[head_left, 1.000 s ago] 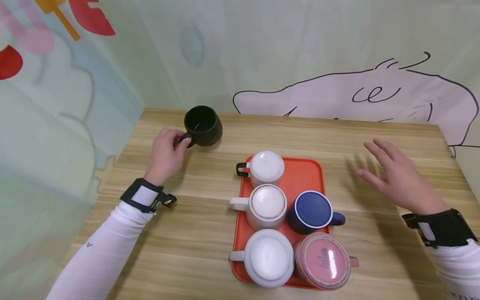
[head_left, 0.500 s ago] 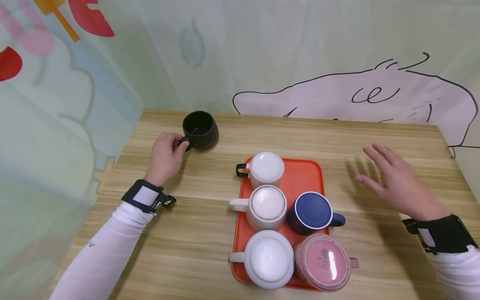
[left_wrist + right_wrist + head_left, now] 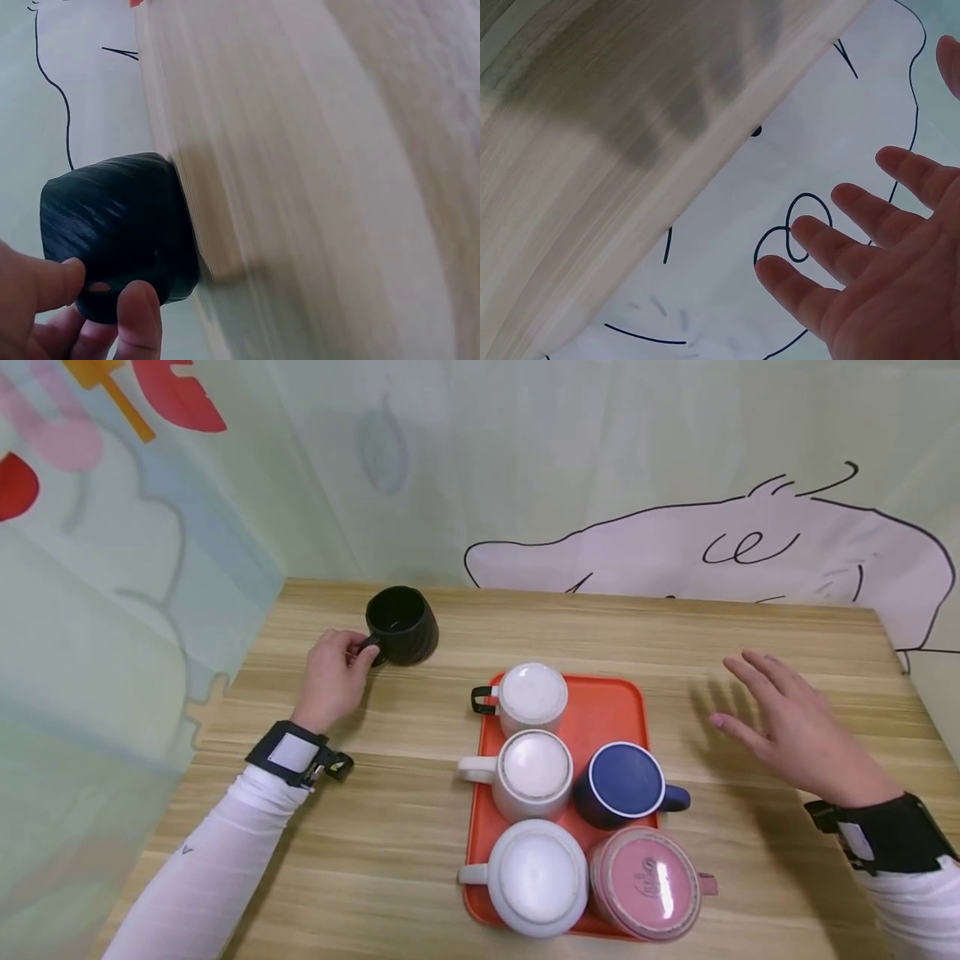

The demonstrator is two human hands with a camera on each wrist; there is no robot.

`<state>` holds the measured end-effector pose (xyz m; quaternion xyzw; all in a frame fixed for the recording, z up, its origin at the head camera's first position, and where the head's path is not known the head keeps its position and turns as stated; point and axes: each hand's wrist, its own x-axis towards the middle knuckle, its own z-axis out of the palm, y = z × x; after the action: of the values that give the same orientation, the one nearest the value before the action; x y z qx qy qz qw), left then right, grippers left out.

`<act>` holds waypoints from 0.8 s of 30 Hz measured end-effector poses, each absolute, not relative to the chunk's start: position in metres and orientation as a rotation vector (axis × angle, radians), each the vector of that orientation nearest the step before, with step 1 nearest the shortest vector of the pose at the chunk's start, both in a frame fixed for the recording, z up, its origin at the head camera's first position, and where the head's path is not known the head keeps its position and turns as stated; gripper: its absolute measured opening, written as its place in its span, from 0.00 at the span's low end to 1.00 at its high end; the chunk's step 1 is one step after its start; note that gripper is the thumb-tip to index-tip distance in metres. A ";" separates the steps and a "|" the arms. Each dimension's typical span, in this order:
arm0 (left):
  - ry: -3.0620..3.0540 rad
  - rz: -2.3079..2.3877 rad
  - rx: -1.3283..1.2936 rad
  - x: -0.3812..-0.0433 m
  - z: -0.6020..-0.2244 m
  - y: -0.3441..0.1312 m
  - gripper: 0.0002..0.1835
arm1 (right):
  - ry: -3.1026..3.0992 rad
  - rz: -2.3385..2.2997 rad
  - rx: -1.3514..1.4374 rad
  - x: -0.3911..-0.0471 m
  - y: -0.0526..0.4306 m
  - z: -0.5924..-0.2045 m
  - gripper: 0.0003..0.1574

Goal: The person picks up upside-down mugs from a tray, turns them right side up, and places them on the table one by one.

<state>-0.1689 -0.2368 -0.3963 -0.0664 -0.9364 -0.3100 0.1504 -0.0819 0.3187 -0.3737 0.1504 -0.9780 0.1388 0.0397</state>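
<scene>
A black mug [image 3: 402,631] stands upright, mouth up, near the back left of the wooden table. My left hand [image 3: 332,679] pinches its handle between thumb and fingers, clearly seen in the left wrist view, where the mug's [image 3: 120,221] ridged side shows. Over the right part of the table hovers my right hand [image 3: 795,727], fingers spread and holding nothing. In the right wrist view the same right hand [image 3: 885,270] has its fingers extended, apart from any object.
An orange tray [image 3: 603,697] carries several upside-down mugs: a white mug with black handle [image 3: 532,693], another white mug [image 3: 535,768], a larger white mug [image 3: 538,877], a blue mug [image 3: 625,781] and a pink mug [image 3: 648,881]. Printed curtains border the table.
The black mug has come slightly toward me and down onto the table, with my left hand on its handle. My right hand has sunk a little. The tray's mugs stay put.
</scene>
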 end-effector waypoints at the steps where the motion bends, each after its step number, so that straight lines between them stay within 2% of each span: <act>1: -2.692 -0.892 -0.188 -0.169 -0.396 -0.237 0.13 | -2.995 0.427 0.467 -0.081 0.318 -0.373 0.53; 14: -2.764 -0.936 -0.092 -0.170 -0.394 -0.238 0.17 | -2.979 0.457 0.547 -0.073 0.314 -0.365 0.51; 24: -2.685 -0.964 -0.086 -0.160 -0.384 -0.236 0.24 | -3.003 0.489 0.622 -0.060 0.305 -0.353 0.45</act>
<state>-0.1601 -0.2362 -0.3843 -0.0297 -0.9310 -0.3344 0.1431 -0.0602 0.3051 -0.3534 0.2002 -0.9669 0.1574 0.0179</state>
